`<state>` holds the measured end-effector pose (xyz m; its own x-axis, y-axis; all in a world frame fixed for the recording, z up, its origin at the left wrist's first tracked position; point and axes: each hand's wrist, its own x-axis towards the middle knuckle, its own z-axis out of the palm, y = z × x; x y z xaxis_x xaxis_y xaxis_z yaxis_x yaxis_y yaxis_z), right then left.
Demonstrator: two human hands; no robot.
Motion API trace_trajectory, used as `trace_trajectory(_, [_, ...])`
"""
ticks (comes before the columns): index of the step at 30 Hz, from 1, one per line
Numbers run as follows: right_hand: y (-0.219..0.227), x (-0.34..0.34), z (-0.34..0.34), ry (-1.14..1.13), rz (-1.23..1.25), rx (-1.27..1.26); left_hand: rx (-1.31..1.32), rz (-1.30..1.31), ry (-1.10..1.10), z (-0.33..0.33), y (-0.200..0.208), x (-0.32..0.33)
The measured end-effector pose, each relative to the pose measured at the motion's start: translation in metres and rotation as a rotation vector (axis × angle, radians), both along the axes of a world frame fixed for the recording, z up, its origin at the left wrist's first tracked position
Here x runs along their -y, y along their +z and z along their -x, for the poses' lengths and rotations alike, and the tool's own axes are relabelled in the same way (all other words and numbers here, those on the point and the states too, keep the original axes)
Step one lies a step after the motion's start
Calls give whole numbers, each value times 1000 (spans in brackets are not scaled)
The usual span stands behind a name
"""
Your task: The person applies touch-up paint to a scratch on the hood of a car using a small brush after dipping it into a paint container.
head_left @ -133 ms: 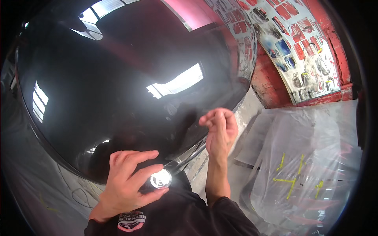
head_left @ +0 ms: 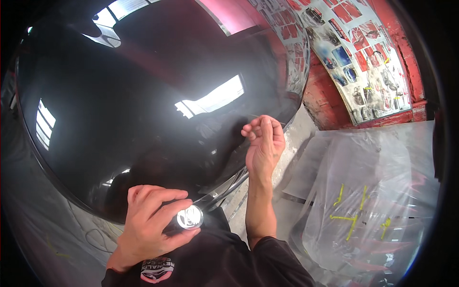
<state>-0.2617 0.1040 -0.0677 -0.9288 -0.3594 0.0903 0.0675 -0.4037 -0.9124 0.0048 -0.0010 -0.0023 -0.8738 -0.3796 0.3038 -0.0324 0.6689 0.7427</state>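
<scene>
Glossy black curved panel forms the surface ahead of the person. Nearest: left hand, thumb and fingers gripping 1 shiny silver-white round object just short of the panel's near edge. Farther: right hand, fingers curled, fingertips close together; whether it holds anything cannot be determined. Change: the right hand has advanced slightly, widening the gap between the 2 hands; the left grip is unchanged. Farthest: red wall bearing a multicoloured printed poster.
</scene>
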Motion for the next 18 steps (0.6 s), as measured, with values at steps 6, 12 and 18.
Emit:
trace_trajectory(6, [-6,25,16,-85,-15,0,2,-13,21,3,-1,6])
trace_trajectory(12, [-8,34,19,-101,-117,-25,8,-26,26,6,-5,11])
trace_trajectory(18, [-7,35,20,-119,-192,-23,-2,-27,25,9,-7,13])
